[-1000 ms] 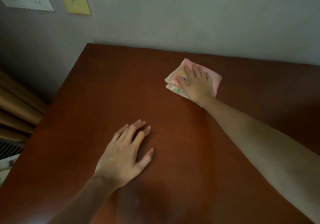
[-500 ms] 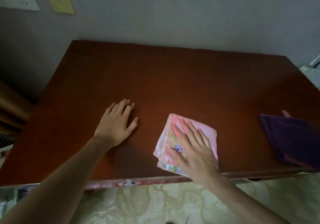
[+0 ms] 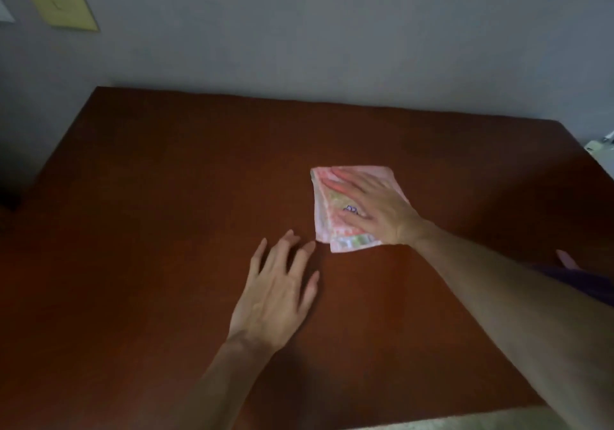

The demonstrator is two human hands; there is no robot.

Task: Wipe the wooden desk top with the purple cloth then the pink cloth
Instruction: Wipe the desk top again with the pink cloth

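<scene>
Pink cloth (image 3: 335, 227), folded, floral-printed, lies flat under right hand (image 3: 382, 210).

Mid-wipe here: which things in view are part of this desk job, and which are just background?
Part of the job:
wooden desk top
pink cloth, pressed flat under the right hand
purple cloth, set aside at the right edge
left hand, flat on the desk

Background:
yellow wall plate
grey wall
</scene>
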